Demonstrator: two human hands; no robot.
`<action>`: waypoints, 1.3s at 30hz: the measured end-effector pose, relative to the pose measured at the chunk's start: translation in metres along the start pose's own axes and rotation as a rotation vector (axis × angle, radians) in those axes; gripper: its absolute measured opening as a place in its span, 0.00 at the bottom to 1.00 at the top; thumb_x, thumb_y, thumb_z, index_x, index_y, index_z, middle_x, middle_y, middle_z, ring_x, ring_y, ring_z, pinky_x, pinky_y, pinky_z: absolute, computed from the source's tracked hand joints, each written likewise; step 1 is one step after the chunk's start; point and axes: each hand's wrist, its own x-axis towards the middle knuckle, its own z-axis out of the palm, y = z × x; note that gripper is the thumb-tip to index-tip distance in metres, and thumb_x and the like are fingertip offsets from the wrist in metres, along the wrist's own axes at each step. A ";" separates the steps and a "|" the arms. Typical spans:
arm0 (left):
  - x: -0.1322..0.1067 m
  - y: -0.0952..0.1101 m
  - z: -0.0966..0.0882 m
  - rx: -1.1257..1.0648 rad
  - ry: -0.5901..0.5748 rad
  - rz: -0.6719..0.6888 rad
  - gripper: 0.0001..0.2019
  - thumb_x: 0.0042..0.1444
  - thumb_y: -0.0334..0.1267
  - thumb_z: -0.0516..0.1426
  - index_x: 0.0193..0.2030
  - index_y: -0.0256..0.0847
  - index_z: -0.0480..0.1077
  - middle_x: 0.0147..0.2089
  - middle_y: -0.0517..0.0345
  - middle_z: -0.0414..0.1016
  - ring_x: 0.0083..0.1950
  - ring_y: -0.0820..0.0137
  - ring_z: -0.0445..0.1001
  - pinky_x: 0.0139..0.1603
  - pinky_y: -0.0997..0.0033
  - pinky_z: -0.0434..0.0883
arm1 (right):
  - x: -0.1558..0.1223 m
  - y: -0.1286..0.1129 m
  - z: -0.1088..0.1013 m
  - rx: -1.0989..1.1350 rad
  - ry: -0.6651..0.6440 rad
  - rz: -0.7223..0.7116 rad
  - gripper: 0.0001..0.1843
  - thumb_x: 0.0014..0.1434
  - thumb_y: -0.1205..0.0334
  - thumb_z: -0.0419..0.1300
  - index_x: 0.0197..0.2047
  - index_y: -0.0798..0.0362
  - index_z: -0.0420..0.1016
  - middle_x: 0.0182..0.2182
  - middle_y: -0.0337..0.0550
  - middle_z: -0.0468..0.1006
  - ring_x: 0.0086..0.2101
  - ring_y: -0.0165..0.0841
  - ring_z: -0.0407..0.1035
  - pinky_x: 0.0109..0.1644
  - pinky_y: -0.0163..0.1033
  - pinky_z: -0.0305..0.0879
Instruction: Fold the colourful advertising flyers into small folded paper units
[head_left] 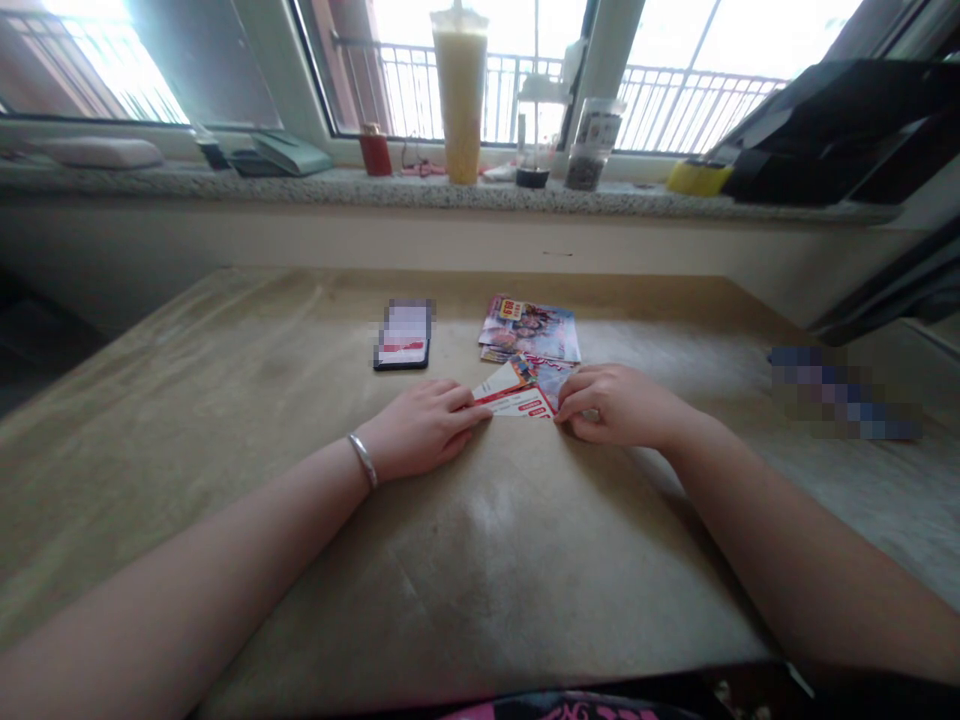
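- Across the middle of the table [450,570], a folded paper leaflet [517,404], white with red bands and coloured print, lies between two bare hands; take it as the centre of the dial, 12 pointing at the window
- At 9 o'clock the left hand [424,425], a silver bracelet [362,461] on its wrist, has its fingertips against the leaflet's edge; whether they pinch the sheet or only press it down, I cannot tell
- At 3 o'clock the right hand [615,402] has thumb and fingers together, seemingly clamped on the near right corner
- Just beyond, at 12 to 1 o'clock, sits a small stack of glossy leaflets [534,330]; whether it touches the folded one is unclear
- At 10 o'clock, apart from the paper, lies a phone [405,335]
- Judging by its look, the paper should be very light, thin and limp, a bit slippery if glossy, and easy to crease or tear; opposite corners or edges, held lightly between thumb and fingertip, seem the best hold
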 end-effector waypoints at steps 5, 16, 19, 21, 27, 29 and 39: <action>0.000 0.000 -0.001 -0.025 0.000 0.000 0.17 0.62 0.36 0.48 0.56 0.41 0.67 0.44 0.50 0.71 0.44 0.64 0.67 0.45 0.64 0.68 | -0.002 0.002 -0.001 0.005 -0.011 -0.006 0.14 0.51 0.68 0.56 0.35 0.46 0.81 0.35 0.38 0.81 0.35 0.33 0.73 0.43 0.39 0.66; 0.000 -0.002 -0.003 -0.066 0.025 -0.016 0.17 0.62 0.34 0.47 0.54 0.42 0.70 0.43 0.50 0.72 0.43 0.66 0.67 0.43 0.65 0.69 | -0.004 0.002 0.002 0.060 0.009 0.019 0.11 0.51 0.70 0.54 0.29 0.50 0.79 0.34 0.40 0.80 0.35 0.33 0.72 0.42 0.38 0.65; 0.000 -0.001 -0.006 -0.049 0.006 0.015 0.16 0.63 0.35 0.47 0.53 0.42 0.71 0.41 0.51 0.73 0.41 0.66 0.68 0.41 0.66 0.69 | -0.003 0.004 0.008 0.056 0.040 0.066 0.11 0.53 0.69 0.54 0.30 0.51 0.77 0.33 0.41 0.79 0.36 0.33 0.72 0.41 0.38 0.65; 0.000 0.000 -0.008 -0.041 -0.002 0.046 0.16 0.63 0.35 0.47 0.51 0.42 0.72 0.40 0.52 0.73 0.40 0.67 0.68 0.39 0.67 0.69 | -0.002 0.003 0.013 0.014 0.086 0.127 0.09 0.56 0.64 0.54 0.33 0.51 0.77 0.34 0.43 0.79 0.37 0.35 0.71 0.41 0.38 0.65; -0.002 -0.001 -0.008 -0.139 0.036 0.062 0.15 0.61 0.34 0.48 0.48 0.43 0.73 0.39 0.53 0.74 0.39 0.69 0.68 0.39 0.70 0.69 | 0.007 -0.004 0.025 -0.085 0.148 0.154 0.14 0.59 0.54 0.56 0.44 0.52 0.76 0.41 0.48 0.76 0.42 0.39 0.69 0.43 0.42 0.65; -0.002 -0.002 -0.006 -0.208 0.059 0.038 0.16 0.62 0.34 0.48 0.50 0.43 0.72 0.41 0.53 0.74 0.40 0.69 0.69 0.41 0.70 0.70 | 0.008 -0.004 0.026 -0.097 0.143 0.122 0.15 0.60 0.55 0.55 0.45 0.52 0.76 0.41 0.48 0.76 0.41 0.38 0.68 0.44 0.43 0.65; -0.004 -0.018 0.007 -0.271 0.040 -0.022 0.18 0.63 0.37 0.49 0.59 0.43 0.64 0.62 0.53 0.64 0.63 0.64 0.60 0.62 0.56 0.62 | 0.011 -0.002 0.031 -0.072 0.182 -0.023 0.17 0.63 0.59 0.52 0.53 0.47 0.74 0.47 0.47 0.76 0.46 0.39 0.68 0.50 0.46 0.64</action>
